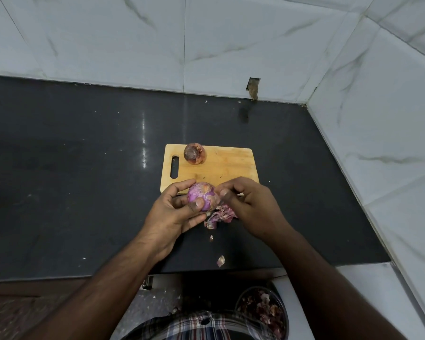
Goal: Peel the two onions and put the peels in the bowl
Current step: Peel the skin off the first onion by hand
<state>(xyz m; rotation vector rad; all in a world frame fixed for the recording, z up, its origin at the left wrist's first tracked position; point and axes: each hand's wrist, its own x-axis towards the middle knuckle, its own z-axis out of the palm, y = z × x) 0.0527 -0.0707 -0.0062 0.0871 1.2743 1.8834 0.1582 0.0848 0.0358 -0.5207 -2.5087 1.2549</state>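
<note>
1. The left hand (pixel 176 209) is curling its fingers and thumb around one onion (pixel 203 196) and holding it up just past the near edge of the board (pixel 221 168).
2. The right hand (pixel 250 204) is touching the right side of that onion. Its fingers are bent in tight, and they seem to be pinching a bit of skin, but I cannot tell for sure.
3. This onion is looking shiny and purple, so most of its skin seems to be off.
4. A pile of peels (pixel 221 214) is lying on the counter (pixel 84 180) right under the hands. Two small bits (pixel 220 260) are lying closer to the counter's near edge.
5. The other onion (pixel 194 153) is sitting near the far left corner of the board. It is still wearing its brown skin, so it looks untouched.
6. The bowl (pixel 263 312) is sitting low down, past the counter's near edge, close to the person's right side. Some peels are already lying in it.
7. I think the job is about half done. The loose peels are still waiting to go in the bowl.
8. The counter is stretching wide on the left. A wall is closing in on the right, so room there is tighter.
</note>
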